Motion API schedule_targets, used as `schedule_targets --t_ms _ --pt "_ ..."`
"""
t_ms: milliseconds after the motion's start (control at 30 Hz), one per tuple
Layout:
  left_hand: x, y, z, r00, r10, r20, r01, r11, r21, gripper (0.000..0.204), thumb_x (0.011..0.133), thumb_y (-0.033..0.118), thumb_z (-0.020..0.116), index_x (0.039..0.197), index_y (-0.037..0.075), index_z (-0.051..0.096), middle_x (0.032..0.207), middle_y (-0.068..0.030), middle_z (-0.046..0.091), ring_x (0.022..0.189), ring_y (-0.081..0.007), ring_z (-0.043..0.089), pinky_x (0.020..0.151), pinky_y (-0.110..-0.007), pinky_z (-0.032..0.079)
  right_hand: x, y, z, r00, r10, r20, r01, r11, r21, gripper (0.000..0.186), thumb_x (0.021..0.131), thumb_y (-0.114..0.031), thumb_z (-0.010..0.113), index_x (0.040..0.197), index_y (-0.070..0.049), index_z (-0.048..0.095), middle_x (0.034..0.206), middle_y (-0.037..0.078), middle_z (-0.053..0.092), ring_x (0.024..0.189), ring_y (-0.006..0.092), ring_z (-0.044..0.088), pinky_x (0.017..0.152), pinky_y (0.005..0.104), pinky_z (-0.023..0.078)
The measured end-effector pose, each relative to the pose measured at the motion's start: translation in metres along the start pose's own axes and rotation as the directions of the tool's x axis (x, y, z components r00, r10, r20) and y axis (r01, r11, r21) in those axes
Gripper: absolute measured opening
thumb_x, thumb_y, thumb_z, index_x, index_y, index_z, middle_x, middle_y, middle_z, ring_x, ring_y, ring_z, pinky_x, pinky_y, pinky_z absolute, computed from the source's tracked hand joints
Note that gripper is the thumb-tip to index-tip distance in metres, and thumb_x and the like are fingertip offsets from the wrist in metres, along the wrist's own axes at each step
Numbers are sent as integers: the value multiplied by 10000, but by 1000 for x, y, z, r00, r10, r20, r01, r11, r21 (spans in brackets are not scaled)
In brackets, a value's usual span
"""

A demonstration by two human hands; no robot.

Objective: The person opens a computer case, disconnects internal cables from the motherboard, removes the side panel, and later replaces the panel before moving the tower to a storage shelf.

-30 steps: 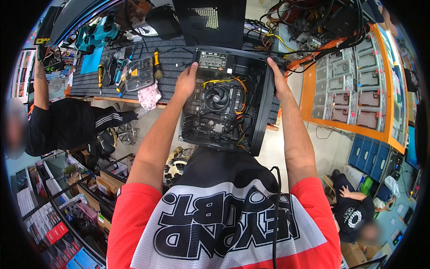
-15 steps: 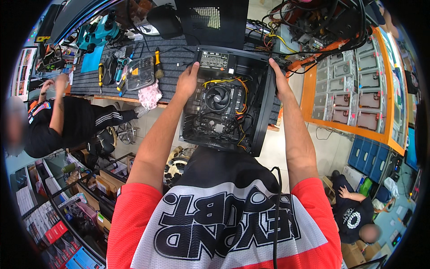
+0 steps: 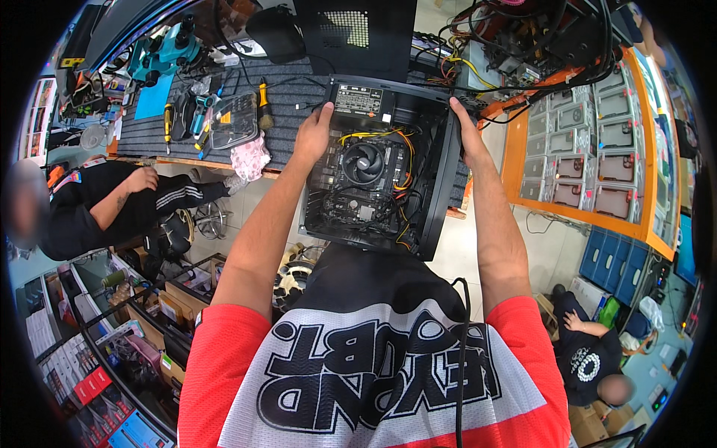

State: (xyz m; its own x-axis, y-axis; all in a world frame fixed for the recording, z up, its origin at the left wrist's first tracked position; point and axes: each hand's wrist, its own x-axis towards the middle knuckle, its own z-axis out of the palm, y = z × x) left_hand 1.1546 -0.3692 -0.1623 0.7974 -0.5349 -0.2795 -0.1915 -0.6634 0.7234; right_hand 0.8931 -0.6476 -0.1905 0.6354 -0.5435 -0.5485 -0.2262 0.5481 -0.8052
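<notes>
A black computer case (image 3: 435, 187), its inside exposed, lies between my hands and reaches past the bench edge toward my body. My left hand (image 3: 314, 136) grips its far left edge, beside the labelled power supply (image 3: 360, 101). On the far right edge, my right hand (image 3: 467, 133) is closed round the frame, with the fingertips hidden behind it. Inside the case are a round black CPU fan (image 3: 363, 163) on the motherboard and yellow and orange cables (image 3: 408, 179). Behind the case stands a black panel (image 3: 351, 37) with a vented patch.
Left on the grey ridged bench mat (image 3: 287, 112) are a clear parts box (image 3: 234, 122), a brush (image 3: 264, 104), a yellow screwdriver (image 3: 167, 123) and a pink cloth (image 3: 249, 158). A cable-filled open computer (image 3: 530, 45) stands back right. Seated people occupy the far left and lower right.
My hands and the case stay practically still. The person at the left has lowered a raised hand toward the lap.
</notes>
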Motion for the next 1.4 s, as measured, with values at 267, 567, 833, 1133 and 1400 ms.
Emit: schedule_targets --t_ms 267,567,833,1133,1400 --pt "-1 -1 -1 1000 12 -13 -12 1000 18 830 1111 676 399 1396 -50 683 1376 -350 682 1365 -505 598 1165 -504 441 -5 -5 4 999 2 -34 -4 999 -37 1022 934 -760 707 1585 14 558 1622 201 563 1503 325 504 1279 396 307" --pt "0 3 -2 1000 -5 5 5 1000 -22 889 1095 710 434 1398 -91 670 1392 -355 678 1394 -489 591 1193 -452 418 -4 -5 2 1000 4 29 -3 1000 -15 1007 937 -756 704 1591 -4 559 1630 181 562 1498 302 509 1272 387 313" --pt "0 5 -3 999 -26 21 26 999 -20 888 1100 703 430 1446 -86 645 1445 -349 653 1431 -480 570 1212 -447 406 -1 -1 2 999 17 -48 -20 998 -62 1053 942 -765 684 1646 -8 487 1681 192 500 1543 324 460 1294 402 278" --pt "-4 8 -4 999 -41 2 41 999 -12 892 1093 707 440 1458 -83 638 1454 -345 650 1446 -471 562 1221 -444 397 -7 -6 5 1000 -5 -26 3 998 -69 1051 952 -769 671 1654 -12 476 1688 210 484 1561 333 438 1305 407 256" --pt "-2 9 1 1000 -5 -12 5 1000 -2 846 1102 686 428 1416 -61 673 1395 -346 680 1390 -485 598 1181 -467 433 -5 -7 0 1000 -6 -16 5 998 -66 1045 952 -771 669 1644 -7 490 1678 206 497 1553 332 448 1299 404 266"
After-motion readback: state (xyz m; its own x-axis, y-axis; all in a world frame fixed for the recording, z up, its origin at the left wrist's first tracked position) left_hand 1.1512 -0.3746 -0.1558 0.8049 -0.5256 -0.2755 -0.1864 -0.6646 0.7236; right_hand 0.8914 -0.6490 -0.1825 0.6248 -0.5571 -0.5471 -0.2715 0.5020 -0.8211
